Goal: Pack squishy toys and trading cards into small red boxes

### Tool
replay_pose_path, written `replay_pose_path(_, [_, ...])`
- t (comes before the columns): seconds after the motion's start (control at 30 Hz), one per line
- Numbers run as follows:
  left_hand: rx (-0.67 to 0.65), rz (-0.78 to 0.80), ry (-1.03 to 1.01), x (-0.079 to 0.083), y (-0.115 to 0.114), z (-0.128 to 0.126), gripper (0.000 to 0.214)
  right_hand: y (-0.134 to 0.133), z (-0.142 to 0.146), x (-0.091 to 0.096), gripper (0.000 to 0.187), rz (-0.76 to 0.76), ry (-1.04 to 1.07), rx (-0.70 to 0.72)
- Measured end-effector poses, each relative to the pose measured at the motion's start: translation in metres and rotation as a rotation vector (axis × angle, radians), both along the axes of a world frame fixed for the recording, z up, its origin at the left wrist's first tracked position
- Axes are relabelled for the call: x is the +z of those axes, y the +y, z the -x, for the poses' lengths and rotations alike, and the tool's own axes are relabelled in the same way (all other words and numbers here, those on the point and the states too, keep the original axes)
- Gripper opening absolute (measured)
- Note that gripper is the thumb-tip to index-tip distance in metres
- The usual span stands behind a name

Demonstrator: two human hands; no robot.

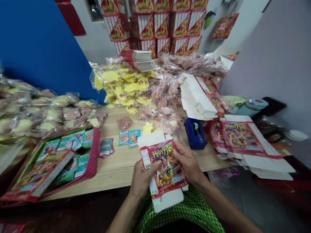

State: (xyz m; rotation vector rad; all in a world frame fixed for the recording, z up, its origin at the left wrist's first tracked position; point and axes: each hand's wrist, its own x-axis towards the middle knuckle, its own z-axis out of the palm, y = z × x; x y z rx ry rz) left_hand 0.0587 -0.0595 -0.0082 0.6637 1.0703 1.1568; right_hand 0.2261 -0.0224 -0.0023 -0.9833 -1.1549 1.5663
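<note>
Between my two hands is a red printed cardboard box with shiny colourful artwork, its white end flaps sticking out at top and bottom. My left hand grips its left side, the thumb lying across the front. At the upper right edge, my right hand holds the same box with its fingers closed around it. Just beyond the box on the table lie a yellow plush-like piece, two small cards and a dark card packet.
A pink-rimmed tin of card packets stands left. Bagged yellow and pinkish pieces pile up at the back. A blue tape dispenser and flat red cartons lie right. Stacked boxes rise behind the table.
</note>
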Motion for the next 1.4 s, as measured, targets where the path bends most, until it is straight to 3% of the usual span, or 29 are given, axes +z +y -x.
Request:
replay_pose_path(0.1, [0.111, -0.072, 0.111, -0.007, -0.008, -0.003, 0.07, -0.001, -0.007, -0.003, 0.053, -0.088, -0.023, -0.072])
replay_pose_path(0.17, [0.25, -0.167, 0.246, -0.013, -0.015, -0.005, 0.078, -0.004, -0.009, -0.005, 0.051, -0.14, -0.129, -0.014])
replay_pose_path(0.23, [0.287, -0.212, 0.364, -0.017, -0.021, -0.006, 0.066, -0.009, -0.01, -0.007, 0.044, -0.131, -0.174, 0.081])
replay_pose_path(0.3, [0.258, -0.205, 0.42, -0.019, -0.027, -0.007, 0.052, -0.013, -0.01, -0.009, 0.043, -0.056, -0.083, 0.137])
replay_pose_path(0.4, [0.292, -0.18, 0.37, -0.021, -0.033, -0.008, 0.054, -0.02, -0.01, -0.01, 0.047, 0.016, 0.05, 0.145])
replay_pose_path(0.5, [0.343, -0.194, 0.33, -0.023, -0.038, -0.009, 0.054, -0.023, -0.015, -0.006, 0.029, -0.111, -0.121, 0.105])
replay_pose_path(0.6, [0.259, -0.242, 0.395, -0.023, -0.04, -0.007, 0.04, -0.02, -0.025, 0.005, 0.028, -0.325, -0.396, 0.087])
replay_pose_path(0.7, [0.161, -0.318, 0.456, -0.014, -0.036, -0.005, 0.043, -0.015, -0.035, 0.015, 0.035, -0.452, -0.526, 0.13])
replay_pose_path(0.83, [0.114, -0.297, 0.305, 0.006, -0.028, 0.002, 0.031, -0.013, -0.042, 0.022, 0.021, -0.301, -0.353, 0.196])
replay_pose_path(0.93, [0.052, -0.193, 0.119, 0.016, -0.027, 0.011, 0.059, -0.016, -0.043, 0.027, 0.033, -0.231, -0.249, 0.236])
replay_pose_path(1.03, [0.0, -0.182, 0.196, 0.017, -0.03, 0.021, 0.038, -0.018, -0.043, 0.037, 0.017, -0.4, -0.453, 0.228])
replay_pose_path(1.17, [-0.029, -0.203, 0.283, 0.015, -0.034, 0.029, 0.03, -0.021, -0.042, 0.052, 0.023, -0.626, -0.696, 0.331])
replay_pose_path(1.27, [-0.031, -0.167, 0.289, 0.018, -0.034, 0.026, 0.029, -0.021, -0.039, 0.057, 0.027, -0.575, -0.766, 0.425])
replay_pose_path(1.4, [-0.012, -0.113, 0.288, 0.024, -0.033, 0.021, 0.036, -0.018, -0.033, 0.058, 0.017, -0.45, -0.757, 0.429])
